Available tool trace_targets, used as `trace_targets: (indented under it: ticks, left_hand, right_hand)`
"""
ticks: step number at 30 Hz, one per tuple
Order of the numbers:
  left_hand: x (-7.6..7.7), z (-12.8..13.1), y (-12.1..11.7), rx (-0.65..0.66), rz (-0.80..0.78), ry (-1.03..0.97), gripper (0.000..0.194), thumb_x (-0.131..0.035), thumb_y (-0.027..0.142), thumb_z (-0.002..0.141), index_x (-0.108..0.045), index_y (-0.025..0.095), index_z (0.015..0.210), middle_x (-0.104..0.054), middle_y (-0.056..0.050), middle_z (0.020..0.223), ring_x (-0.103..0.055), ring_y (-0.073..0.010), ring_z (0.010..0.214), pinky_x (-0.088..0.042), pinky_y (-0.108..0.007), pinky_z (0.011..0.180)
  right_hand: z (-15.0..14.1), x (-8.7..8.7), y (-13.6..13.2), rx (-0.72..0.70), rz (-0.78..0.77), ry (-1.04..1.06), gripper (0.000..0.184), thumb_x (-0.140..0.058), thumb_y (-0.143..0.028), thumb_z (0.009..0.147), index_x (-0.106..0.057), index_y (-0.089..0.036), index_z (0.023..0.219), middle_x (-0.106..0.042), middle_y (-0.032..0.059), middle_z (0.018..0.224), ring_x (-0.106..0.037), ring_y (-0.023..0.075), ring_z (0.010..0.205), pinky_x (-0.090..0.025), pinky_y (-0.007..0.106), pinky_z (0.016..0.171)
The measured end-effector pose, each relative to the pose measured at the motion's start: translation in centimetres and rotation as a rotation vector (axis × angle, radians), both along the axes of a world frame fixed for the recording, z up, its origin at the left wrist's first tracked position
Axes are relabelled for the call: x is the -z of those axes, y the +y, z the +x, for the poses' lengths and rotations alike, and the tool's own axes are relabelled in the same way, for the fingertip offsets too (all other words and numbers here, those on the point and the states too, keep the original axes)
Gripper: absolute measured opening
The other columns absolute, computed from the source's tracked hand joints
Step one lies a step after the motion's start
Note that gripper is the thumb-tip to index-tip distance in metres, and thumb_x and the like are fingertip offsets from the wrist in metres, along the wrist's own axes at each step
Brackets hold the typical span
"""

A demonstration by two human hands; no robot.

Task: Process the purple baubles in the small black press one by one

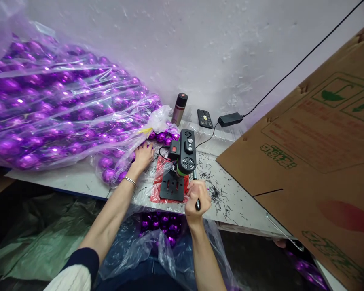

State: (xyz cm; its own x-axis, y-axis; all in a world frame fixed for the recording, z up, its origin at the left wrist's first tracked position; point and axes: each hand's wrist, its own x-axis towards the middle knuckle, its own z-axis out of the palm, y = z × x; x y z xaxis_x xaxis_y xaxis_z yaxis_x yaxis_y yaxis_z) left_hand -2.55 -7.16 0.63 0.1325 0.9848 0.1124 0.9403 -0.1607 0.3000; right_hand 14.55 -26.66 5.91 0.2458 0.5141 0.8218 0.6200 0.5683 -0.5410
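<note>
My right hand [198, 198] is wrapped round the black lever handle [197, 205] of a small black bench machine [188, 151]. The machine has round vents, knobs and a box with a red switch, and stands on a slotted black base plate [171, 186]. My left hand [144, 155], with a bangle at the wrist, reaches to the mouth of a clear plastic bag. Its fingers are apart and lie by loose shiny purple balls [160, 138]; whether a ball is under them I cannot make out. More purple balls [162, 222] sit in a plastic bag at my lap.
A large clear bag of purple balls [63, 105] fills the left. Behind the machine are a bottle [179, 109], a phone [204, 118] and a power adapter [230, 119] with its cord. Black clippings [215, 193] litter the worktop. A cardboard box [306, 161] leans in from the right.
</note>
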Motion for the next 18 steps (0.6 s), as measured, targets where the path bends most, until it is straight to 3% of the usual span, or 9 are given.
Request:
trace_targets:
  ticks: [3, 7, 10, 13, 15, 18]
  left_hand:
    - [0.5, 0.3, -0.4, 0.075, -0.025, -0.072, 0.047, -0.044, 0.024, 0.102, -0.052, 0.013, 0.146, -0.056, -0.025, 0.146, -0.062, -0.0388, 0.126, -0.048, -0.055, 0.106]
    - [0.9, 0.1, -1.1, 0.105, -0.043, -0.306, 0.053, -0.066, 0.025, 0.091, -0.055, 0.008, 0.140, -0.065, -0.023, 0.134, -0.062, -0.0367, 0.126, -0.047, -0.050, 0.111]
    - [0.6, -0.1, -2.0, -0.031, -0.107, -0.730, 0.046, -0.077, 0.026, 0.082, -0.065, 0.012, 0.124, -0.071, -0.018, 0.123, -0.065, -0.0341, 0.122, -0.048, -0.051, 0.111]
    - [-0.2, -0.3, -3.8, -0.211, -0.291, -1.319, 0.032, -0.073, 0.032, 0.088, -0.067, 0.016, 0.115, -0.073, -0.012, 0.114, -0.071, -0.0256, 0.106, -0.060, -0.044, 0.097]
    - [-0.7, -0.5, -5.3, -0.256, -0.429, -1.671, 0.023, -0.070, 0.031, 0.091, -0.068, 0.016, 0.107, -0.074, -0.010, 0.108, -0.072, -0.0209, 0.096, -0.064, -0.038, 0.088]
    - [-1.1, -0.3, -7.5, -0.302, -0.528, -1.964, 0.011, -0.069, 0.023, 0.092, -0.070, 0.015, 0.099, -0.075, -0.009, 0.101, -0.073, -0.0181, 0.089, -0.065, -0.032, 0.082]
  right_hand:
    - [0.0, 0.1, 0.0, 0.007, 0.010, 0.003, 0.034, -0.042, -0.007, 0.098, -0.045, -0.022, 0.068, -0.051, -0.0025, 0.067, -0.056, 0.0121, 0.066, -0.041, 0.028, 0.061]
    - [0.0, 0.0, 0.1, 0.003, 0.007, 0.006, 0.034, -0.042, -0.007, 0.098, -0.045, -0.022, 0.067, -0.051, -0.0024, 0.067, -0.056, 0.0122, 0.066, -0.041, 0.028, 0.060]
    - [0.1, -0.1, 0.1, -0.016, 0.002, 0.010, 0.033, -0.043, -0.007, 0.098, -0.046, -0.022, 0.068, -0.052, -0.0024, 0.067, -0.056, 0.0121, 0.066, -0.041, 0.027, 0.061]
    - [0.1, -0.2, 0.1, -0.026, 0.007, 0.014, 0.033, -0.044, -0.008, 0.098, -0.046, -0.022, 0.068, -0.052, -0.0023, 0.067, -0.055, 0.0123, 0.065, -0.041, 0.028, 0.060]
    - [0.0, -0.3, 0.1, -0.022, 0.003, 0.022, 0.033, -0.043, -0.009, 0.098, -0.046, -0.022, 0.068, -0.052, -0.0022, 0.066, -0.055, 0.0126, 0.065, -0.041, 0.028, 0.060]
    - [0.0, -0.6, 0.1, -0.011, -0.012, 0.042, 0.034, -0.043, -0.010, 0.099, -0.046, -0.023, 0.068, -0.051, -0.0021, 0.066, -0.054, 0.0129, 0.065, -0.042, 0.029, 0.061]
